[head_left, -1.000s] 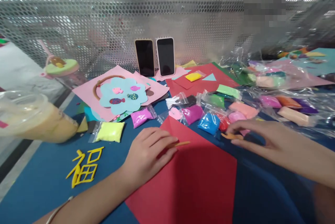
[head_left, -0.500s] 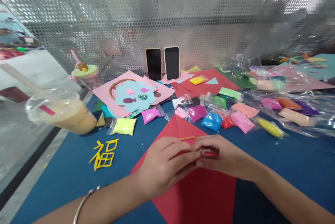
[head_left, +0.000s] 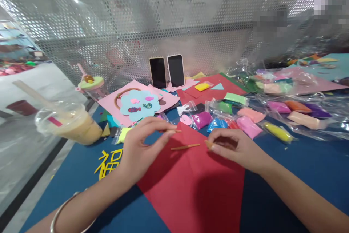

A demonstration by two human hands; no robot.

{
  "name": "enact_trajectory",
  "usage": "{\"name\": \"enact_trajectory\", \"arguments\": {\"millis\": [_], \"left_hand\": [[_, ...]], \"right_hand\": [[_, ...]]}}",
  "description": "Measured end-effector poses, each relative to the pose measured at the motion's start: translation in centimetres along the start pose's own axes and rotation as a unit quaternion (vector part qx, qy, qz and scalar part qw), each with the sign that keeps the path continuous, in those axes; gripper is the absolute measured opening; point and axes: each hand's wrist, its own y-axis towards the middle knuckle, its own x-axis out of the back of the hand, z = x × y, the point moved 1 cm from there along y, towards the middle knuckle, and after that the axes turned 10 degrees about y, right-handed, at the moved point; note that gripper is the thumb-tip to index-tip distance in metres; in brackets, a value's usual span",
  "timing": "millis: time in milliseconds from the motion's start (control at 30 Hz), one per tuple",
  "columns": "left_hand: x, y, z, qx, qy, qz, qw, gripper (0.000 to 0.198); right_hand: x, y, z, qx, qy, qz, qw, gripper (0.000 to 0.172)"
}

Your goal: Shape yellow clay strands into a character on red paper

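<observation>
My left hand pinches a thin orange-brown clay strip between thumb and fingers, above the upper left edge of a red paper sheet. My right hand is closed on a small orange-brown clay piece, over the sheet's right side. Between the hands another thin clay strip lies on the red paper. Left of my left hand, a yellow clay character rests on the blue table, partly hidden by my wrist.
A plastic drink cup stands at the left. Behind the paper lie several bags of coloured clay, such as a blue bag. Pink paper carries a blue cutout. Two phones lean against a perforated metal panel.
My hands were together over the red paper and have moved apart. The left hand went left and up with a clay strip; the right hand now shows a small clay piece.
</observation>
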Motion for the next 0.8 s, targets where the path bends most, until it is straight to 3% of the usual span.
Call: {"name": "enact_trajectory", "arguments": {"millis": [133, 300, 500, 700, 800], "left_hand": [[-0.1, -0.3, -0.5, 0.003, -0.015, 0.025, 1.0, 0.018], [-1.6, -1.1, -1.9, -0.038, -0.025, 0.095, 0.994, 0.026], [-2.5, -1.8, -3.2, -0.061, -0.024, 0.112, 0.992, 0.023], [-1.1, -1.7, -4.3, 0.031, -0.044, 0.119, 0.991, 0.011], [1.3, -1.1, -3.9, 0.136, -0.079, 0.045, 0.986, 0.018]], "right_hand": [[0.5, 0.1, -0.1, 0.017, -0.015, -0.016, 1.0, 0.024], [0.2, -0.1, 0.2, 0.032, -0.038, 0.035, 0.998, 0.022], [-1.0, -0.5, 0.0, 0.022, 0.046, 0.06, 0.997, 0.027], [-1.4, -0.8, 0.4, 0.017, 0.043, 0.111, 0.993, 0.024], [-0.9, -1.1, 1.0, 0.021, -0.017, 0.112, 0.993, 0.02]]}}
